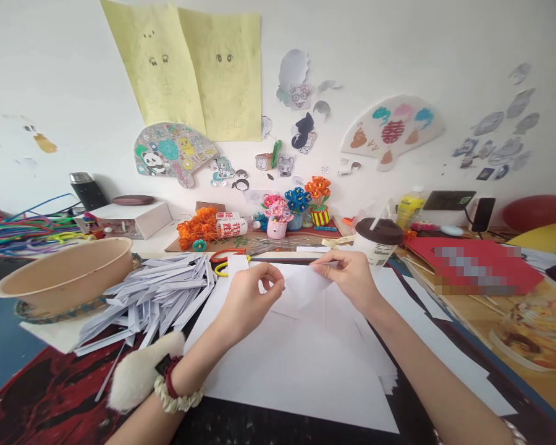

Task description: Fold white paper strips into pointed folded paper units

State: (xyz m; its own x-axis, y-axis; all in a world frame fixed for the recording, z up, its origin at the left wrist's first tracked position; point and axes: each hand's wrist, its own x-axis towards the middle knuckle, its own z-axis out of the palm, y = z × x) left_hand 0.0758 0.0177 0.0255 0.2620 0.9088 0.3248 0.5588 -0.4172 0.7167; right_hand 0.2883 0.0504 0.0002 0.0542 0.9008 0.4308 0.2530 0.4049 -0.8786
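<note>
A small piece of thin white paper [307,289] is held up between my two hands over the desk. My right hand [347,279] pinches its upper right corner between thumb and fingers. On the other side, my left hand [256,296] is closed in a pinch, thumb and forefinger curled in a ring, its tips at the paper's left edge. Beneath both hands lie large white sheets [287,377], stacked slightly askew. Left of them is a heap of folded white paper strips [160,293]. Yellow-and-red-handled scissors [222,264] lie behind my left hand.
A beige bowl [65,278] stands at the left. Behind the sheets are a lidded drink cup [377,241] and pots of handmade flowers [299,207]. A red folder [477,262] lies at the right. A fluffy white object [139,374] sits by my left wrist.
</note>
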